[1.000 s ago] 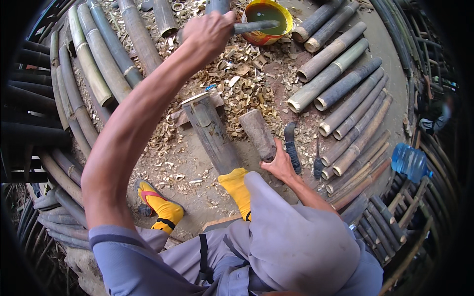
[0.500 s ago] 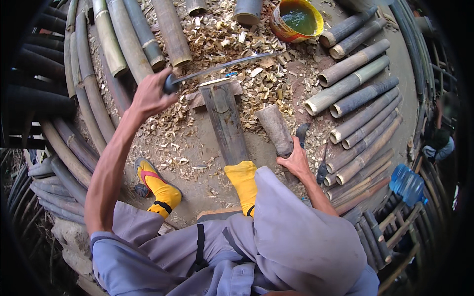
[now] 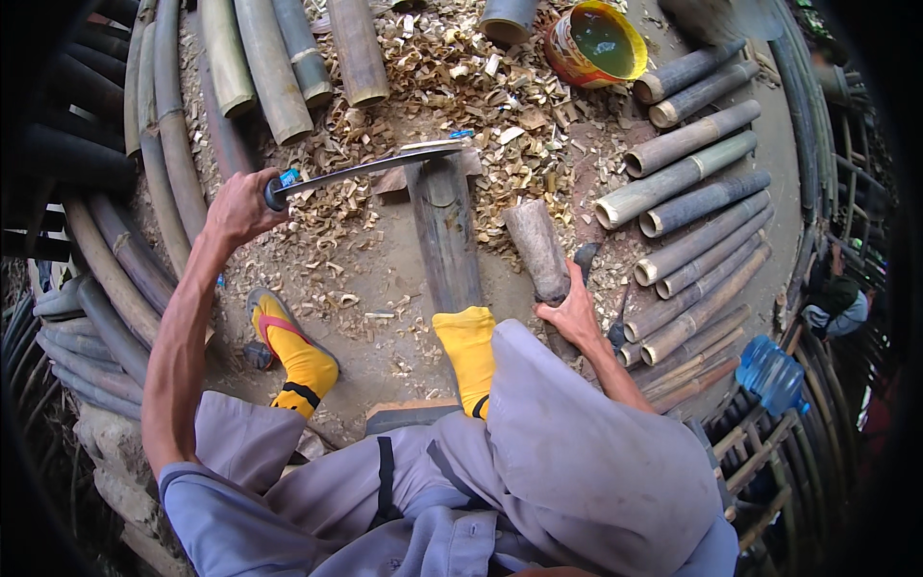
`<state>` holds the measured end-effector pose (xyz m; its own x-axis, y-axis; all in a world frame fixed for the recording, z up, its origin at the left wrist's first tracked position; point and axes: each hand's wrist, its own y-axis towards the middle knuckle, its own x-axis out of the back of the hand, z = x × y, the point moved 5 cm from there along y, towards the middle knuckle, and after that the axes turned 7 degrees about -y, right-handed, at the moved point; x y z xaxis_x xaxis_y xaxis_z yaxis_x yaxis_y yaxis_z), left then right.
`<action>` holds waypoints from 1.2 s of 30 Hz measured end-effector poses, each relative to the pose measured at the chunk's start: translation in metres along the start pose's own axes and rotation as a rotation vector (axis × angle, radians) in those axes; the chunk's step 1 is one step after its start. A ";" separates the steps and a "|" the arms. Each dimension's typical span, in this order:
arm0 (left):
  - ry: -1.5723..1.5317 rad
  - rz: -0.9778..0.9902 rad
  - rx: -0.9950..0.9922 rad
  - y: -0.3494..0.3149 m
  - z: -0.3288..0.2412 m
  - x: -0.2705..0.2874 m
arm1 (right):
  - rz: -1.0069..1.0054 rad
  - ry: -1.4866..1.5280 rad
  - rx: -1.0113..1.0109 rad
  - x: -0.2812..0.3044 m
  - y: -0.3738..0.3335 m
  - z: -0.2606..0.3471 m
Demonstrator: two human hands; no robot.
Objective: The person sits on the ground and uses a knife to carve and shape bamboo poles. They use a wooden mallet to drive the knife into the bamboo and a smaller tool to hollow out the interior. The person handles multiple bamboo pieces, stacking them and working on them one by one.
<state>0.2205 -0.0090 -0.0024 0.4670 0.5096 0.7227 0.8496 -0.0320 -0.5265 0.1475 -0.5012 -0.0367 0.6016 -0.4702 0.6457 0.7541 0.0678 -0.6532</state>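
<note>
Knife [image 3: 361, 170] shifted left, pointing right (long axis across bamboo [image 3: 445, 240]).

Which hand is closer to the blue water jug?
Right. The right hand, gripping a short log, is left of the blue water jug, apart from it; the left hand, holding a long blade, is much farther left.

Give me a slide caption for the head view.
Left hand holds a long-bladed tool at the far end of a bamboo piece; right hand grips a cylindrical block.
</note>
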 end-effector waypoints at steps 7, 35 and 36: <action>0.156 -0.005 -0.042 0.003 0.012 0.003 | -0.287 0.077 0.598 0.084 0.001 0.136; 0.060 0.219 -0.036 0.025 0.018 -0.003 | -0.073 -0.025 0.898 0.148 0.060 0.277; 0.037 0.199 -0.035 0.021 0.016 -0.003 | -0.332 -0.009 1.079 0.172 0.045 0.299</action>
<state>0.2325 0.0024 -0.0227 0.6347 0.4584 0.6221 0.7472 -0.1588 -0.6453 0.3632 -0.3161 0.1635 0.3274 -0.6008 0.7293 0.7079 0.6672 0.2318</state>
